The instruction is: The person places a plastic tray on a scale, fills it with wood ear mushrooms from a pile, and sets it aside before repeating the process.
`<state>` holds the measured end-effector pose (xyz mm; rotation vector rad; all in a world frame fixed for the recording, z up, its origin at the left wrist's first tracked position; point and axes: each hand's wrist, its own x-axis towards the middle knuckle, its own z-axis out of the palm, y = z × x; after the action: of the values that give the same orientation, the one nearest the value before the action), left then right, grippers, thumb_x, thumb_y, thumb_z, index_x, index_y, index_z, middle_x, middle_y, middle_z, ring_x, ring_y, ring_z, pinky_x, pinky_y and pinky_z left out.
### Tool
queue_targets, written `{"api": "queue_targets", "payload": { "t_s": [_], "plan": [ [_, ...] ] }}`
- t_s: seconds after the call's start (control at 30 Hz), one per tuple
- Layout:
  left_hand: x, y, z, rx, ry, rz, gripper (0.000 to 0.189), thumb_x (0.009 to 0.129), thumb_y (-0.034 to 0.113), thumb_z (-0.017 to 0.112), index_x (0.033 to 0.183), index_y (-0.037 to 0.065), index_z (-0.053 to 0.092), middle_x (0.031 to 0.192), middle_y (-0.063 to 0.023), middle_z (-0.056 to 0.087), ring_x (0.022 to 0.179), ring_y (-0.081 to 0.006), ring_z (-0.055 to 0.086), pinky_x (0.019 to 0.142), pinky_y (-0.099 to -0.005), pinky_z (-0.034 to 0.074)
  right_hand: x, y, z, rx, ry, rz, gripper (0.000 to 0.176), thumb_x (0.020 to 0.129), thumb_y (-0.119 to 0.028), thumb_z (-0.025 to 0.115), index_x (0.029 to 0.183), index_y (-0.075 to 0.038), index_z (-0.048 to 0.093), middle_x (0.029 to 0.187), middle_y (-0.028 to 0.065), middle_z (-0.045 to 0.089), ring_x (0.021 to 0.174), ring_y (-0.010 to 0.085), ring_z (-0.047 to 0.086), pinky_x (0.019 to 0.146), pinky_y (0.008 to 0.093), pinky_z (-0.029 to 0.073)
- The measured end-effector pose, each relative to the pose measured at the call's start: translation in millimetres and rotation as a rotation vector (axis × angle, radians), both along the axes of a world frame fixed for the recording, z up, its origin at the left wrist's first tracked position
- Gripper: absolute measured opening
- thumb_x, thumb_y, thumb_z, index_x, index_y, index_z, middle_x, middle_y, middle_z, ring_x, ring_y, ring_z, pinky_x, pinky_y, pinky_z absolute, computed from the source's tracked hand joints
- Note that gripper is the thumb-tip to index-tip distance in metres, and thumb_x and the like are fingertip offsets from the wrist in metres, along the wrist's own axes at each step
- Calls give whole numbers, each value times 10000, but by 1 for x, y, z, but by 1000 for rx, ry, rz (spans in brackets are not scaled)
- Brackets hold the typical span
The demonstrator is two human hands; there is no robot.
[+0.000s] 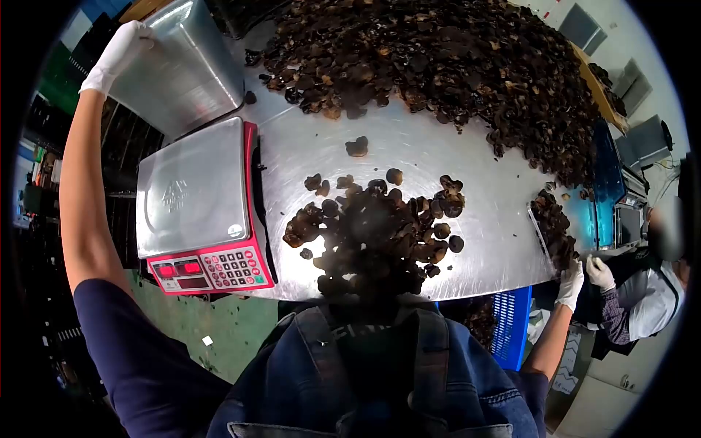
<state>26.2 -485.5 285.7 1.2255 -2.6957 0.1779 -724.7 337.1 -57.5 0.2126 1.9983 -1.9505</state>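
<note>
My left hand (125, 52), in a white glove, is closed on the rim of a grey, shiny rectangular bin (182, 69) at the upper left. Far to the right, my gloved right hand (570, 283) is closed at the near end of a shallow tray (542, 233), its fingers partly hidden. That tray carries dark brown curled pieces (555, 223) resembling dried mushrooms. A loose heap of the same pieces (372, 230) lies on the metal table (482, 248) right before me. Beside it, a red scale (193, 193) with a bare steel plate stands below the bin.
A large mound of dark pieces (438, 58) covers the far side of the table. Under the near edge sits a blue crate (512, 325). At the right, a co-worker's gloved hand (600, 274) is close to my right hand.
</note>
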Motion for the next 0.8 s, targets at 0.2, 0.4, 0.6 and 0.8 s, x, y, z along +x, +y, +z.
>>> {"api": "queue_targets", "payload": {
  "t_s": [0.2, 0.4, 0.6, 0.8],
  "plan": [
    [30, -42, -12, 44, 96, -113, 229, 881, -17, 575, 1086, -20, 675, 961, -112, 690, 897, -206, 661, 818, -302, 519, 42, -14, 29, 205, 262, 14, 488, 994, -380, 535, 1380, -82, 559, 1327, 78, 598, 1263, 230, 505, 1080, 411, 343],
    [-2, 41, -17, -673, 307, -177, 161, 837, 29, 632, 993, 38, 670, 940, -157, 679, 874, -316, 652, 795, -371, 522, 142, -93, 52, 571, 847, 237, 313, 1025, -87, 510, 1296, 58, 568, 1314, 144, 598, 1194, 204, 552, 1068, 326, 397],
    [-15, 232, -79, -570, 152, -131, 138, 774, 1, 639, 890, 61, 596, 878, -110, 581, 849, -301, 597, 741, -377, 503, 266, -244, 79, 448, 847, 732, 489, 925, -21, 610, 1399, -9, 494, 1409, 155, 509, 1332, 273, 463, 1128, 354, 345],
    [14, 298, -168, -163, 113, 34, 135, 764, 42, 610, 890, 90, 604, 870, -88, 549, 874, -277, 563, 754, -382, 469, 301, -326, 67, 429, 1043, 1056, 704, 828, -175, 729, 1453, -37, 437, 1491, 199, 420, 1398, 343, 384, 1174, 429, 300]
  ]
}}
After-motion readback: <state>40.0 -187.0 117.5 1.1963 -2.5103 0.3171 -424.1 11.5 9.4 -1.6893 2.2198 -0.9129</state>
